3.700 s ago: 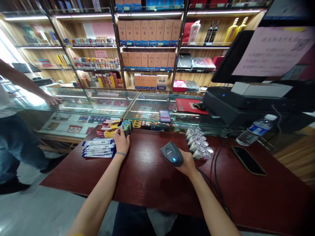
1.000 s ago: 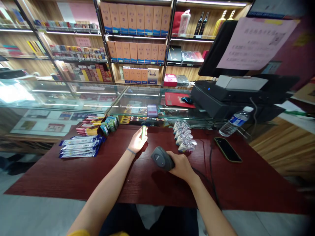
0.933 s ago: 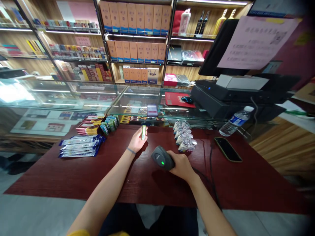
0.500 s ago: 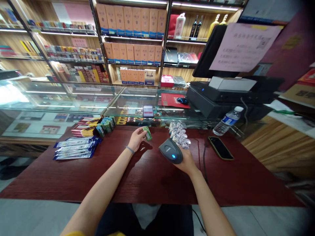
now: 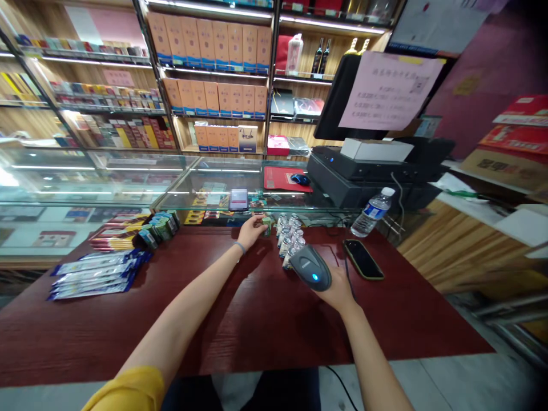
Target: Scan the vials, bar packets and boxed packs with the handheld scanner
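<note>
Between the fingers of my left hand (image 5: pixel 252 231) is a small green pack (image 5: pixel 267 225), held at the far side of the dark red table beside a cluster of small clear-topped jars (image 5: pixel 287 237). My right hand (image 5: pixel 336 285) grips a grey barcode scanner (image 5: pixel 311 268) with a lit blue light. The scanner's head points toward the jars and hides some of the nearest ones. Its handle is mostly covered by the scanner body and my fingers.
Blue-and-white sachets (image 5: pixel 96 274), red-and-yellow packs (image 5: pixel 117 231) and upright green packs (image 5: pixel 158 228) lie at the left. A phone (image 5: pixel 363 260) and a water bottle (image 5: pixel 372 212) are at the right. Behind stand a glass counter (image 5: pixel 205 171) and a monitor (image 5: pixel 338 97).
My left hand has carried the green pack rightward, up beside the jars. The scanner has shifted slightly right, uncovering more jars. The whole view has turned a little to the right.
</note>
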Demonstrator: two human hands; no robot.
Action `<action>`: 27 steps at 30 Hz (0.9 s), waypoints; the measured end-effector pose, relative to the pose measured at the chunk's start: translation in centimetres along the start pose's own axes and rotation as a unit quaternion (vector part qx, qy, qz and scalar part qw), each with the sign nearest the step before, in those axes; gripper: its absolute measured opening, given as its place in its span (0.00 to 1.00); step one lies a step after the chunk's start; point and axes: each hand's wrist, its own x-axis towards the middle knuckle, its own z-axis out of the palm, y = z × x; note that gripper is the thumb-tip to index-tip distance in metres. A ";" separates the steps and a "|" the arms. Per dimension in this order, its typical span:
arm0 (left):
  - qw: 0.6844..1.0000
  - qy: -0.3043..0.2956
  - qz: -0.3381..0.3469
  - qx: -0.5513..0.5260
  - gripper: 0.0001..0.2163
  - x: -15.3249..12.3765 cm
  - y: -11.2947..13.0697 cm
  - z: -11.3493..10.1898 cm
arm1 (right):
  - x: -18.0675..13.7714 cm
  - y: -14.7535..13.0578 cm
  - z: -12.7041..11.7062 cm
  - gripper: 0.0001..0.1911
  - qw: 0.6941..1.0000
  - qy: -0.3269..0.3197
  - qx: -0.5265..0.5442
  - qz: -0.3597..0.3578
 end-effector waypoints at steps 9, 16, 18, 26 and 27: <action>0.994 0.014 0.031 0.102 0.15 2.3 -2.5 1.9 | -0.9 1.3 -0.6 0.21 0.999 0.015 -0.028 0.012; 0.996 0.031 0.034 0.071 0.17 2.6 -3.3 2.5 | -1.0 1.0 -0.3 0.22 1.000 0.002 -0.023 0.005; 0.998 0.030 0.032 0.055 0.17 2.7 -3.7 2.6 | -1.1 0.9 -0.2 0.23 1.000 -0.001 -0.023 0.010; 0.998 0.039 0.010 0.037 0.19 2.3 -4.4 2.5 | -1.0 0.9 -0.1 0.19 0.999 0.015 -0.030 0.006; 0.998 0.045 0.008 0.043 0.20 2.0 -4.2 2.3 | -0.9 0.8 -0.1 0.19 0.999 0.018 -0.030 0.008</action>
